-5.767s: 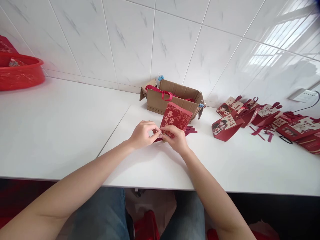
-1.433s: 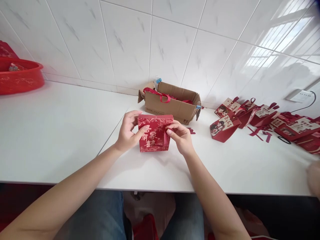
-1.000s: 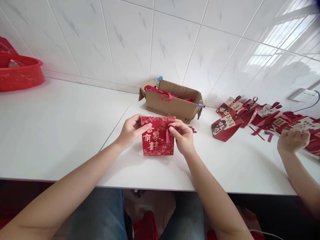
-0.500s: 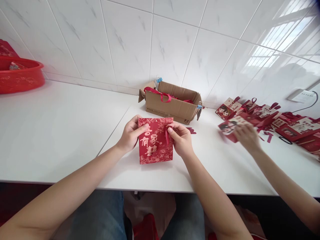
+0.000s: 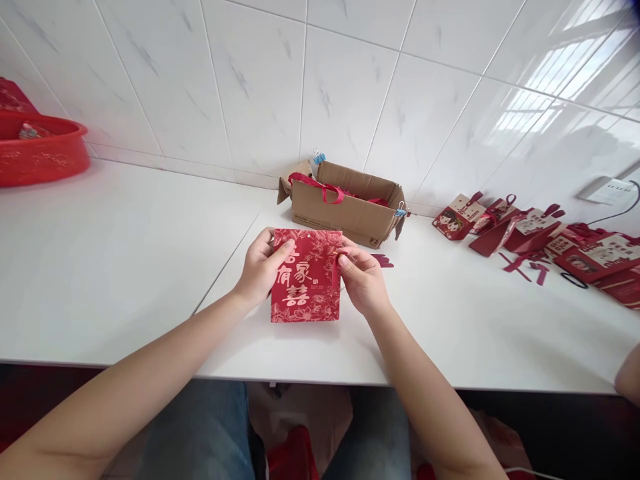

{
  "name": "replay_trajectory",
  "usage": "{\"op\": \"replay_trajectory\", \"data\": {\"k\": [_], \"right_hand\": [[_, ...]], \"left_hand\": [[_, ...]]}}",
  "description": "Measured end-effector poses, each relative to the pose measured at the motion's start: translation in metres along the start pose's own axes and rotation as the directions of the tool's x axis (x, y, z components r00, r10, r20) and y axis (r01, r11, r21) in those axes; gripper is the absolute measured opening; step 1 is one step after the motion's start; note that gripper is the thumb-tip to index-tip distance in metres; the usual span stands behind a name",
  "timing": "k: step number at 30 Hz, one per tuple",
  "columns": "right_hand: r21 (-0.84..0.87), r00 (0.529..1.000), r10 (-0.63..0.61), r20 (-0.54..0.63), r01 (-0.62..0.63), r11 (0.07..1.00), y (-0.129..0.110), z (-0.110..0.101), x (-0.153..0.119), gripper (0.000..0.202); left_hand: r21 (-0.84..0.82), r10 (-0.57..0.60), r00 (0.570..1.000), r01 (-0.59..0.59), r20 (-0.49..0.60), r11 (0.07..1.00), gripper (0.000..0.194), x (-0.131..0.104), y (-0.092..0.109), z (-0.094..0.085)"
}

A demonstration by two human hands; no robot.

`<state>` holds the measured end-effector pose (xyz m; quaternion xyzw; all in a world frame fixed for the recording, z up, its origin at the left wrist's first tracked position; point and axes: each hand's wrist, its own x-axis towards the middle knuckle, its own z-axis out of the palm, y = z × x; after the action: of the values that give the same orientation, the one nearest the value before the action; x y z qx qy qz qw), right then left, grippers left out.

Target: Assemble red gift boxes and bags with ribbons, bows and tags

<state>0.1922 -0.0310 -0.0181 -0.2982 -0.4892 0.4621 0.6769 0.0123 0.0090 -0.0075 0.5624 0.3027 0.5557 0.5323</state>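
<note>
A flat red gift bag (image 5: 305, 277), printed with pale flowers and large Chinese characters, is held up above the white table. A small round hole shows near its top edge. My left hand (image 5: 263, 270) grips the left side, thumb across the front. At the right edge, my right hand (image 5: 361, 272) is closed with thumb and forefinger pinched on a red ribbon (image 5: 336, 267), mostly hidden by the fingers. Whether those fingers also grip the bag itself I cannot tell.
An open cardboard box (image 5: 340, 217) with red ribbons stands by the wall, dark red ribbon pieces (image 5: 383, 261) before it. Finished-looking red gift boxes (image 5: 535, 230) crowd the right. A red basin (image 5: 45, 150) sits far left. Another person's arm (image 5: 629, 377) shows at the right edge.
The bag has shifted slightly left and up. The ribbon that hung over its front is now mostly out of sight. The other person's hand has withdrawn right, leaving a box among the others.
</note>
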Motion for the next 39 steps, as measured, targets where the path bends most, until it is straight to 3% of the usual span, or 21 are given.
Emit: {"op": "replay_trajectory", "data": {"k": [3,5,7,16,19,28,39], "right_hand": [[-0.098,0.997,-0.078,0.03,0.08,0.992,0.001,-0.001,-0.002,0.014],[-0.168,0.989,-0.14,0.051,0.147,0.975,0.001,-0.001,-0.004,0.01],[-0.231,0.981,-0.185,0.065,0.195,0.953,-0.001,-0.001,-0.006,0.009],[-0.34,0.967,-0.239,0.091,0.256,0.905,-0.003,0.001,-0.009,0.015],[-0.342,0.962,-0.253,0.106,0.274,0.899,-0.005,0.001,-0.009,0.017],[-0.347,0.949,-0.292,0.116,0.314,0.884,-0.001,-0.002,-0.007,0.016],[-0.463,0.931,-0.336,0.145,0.364,0.808,0.0,-0.005,-0.006,0.013]], "left_hand": [[0.157,0.203,0.979,-0.197,-0.026,0.968,0.029,-0.004,-0.003,0.001],[0.268,0.355,0.935,-0.336,-0.024,0.903,0.028,-0.008,-0.005,0.002],[0.313,0.433,0.901,-0.418,0.022,0.853,0.025,-0.01,-0.007,0.003],[0.242,0.482,0.845,-0.53,0.233,0.813,0.015,-0.012,-0.013,0.003],[0.227,0.479,0.835,-0.539,0.272,0.811,0.013,-0.013,-0.015,0.004],[0.155,0.591,0.744,-0.653,0.312,0.741,0.016,-0.009,-0.019,0.002],[0.141,0.562,0.765,-0.623,0.315,0.769,0.018,-0.009,-0.019,0.001]]}}
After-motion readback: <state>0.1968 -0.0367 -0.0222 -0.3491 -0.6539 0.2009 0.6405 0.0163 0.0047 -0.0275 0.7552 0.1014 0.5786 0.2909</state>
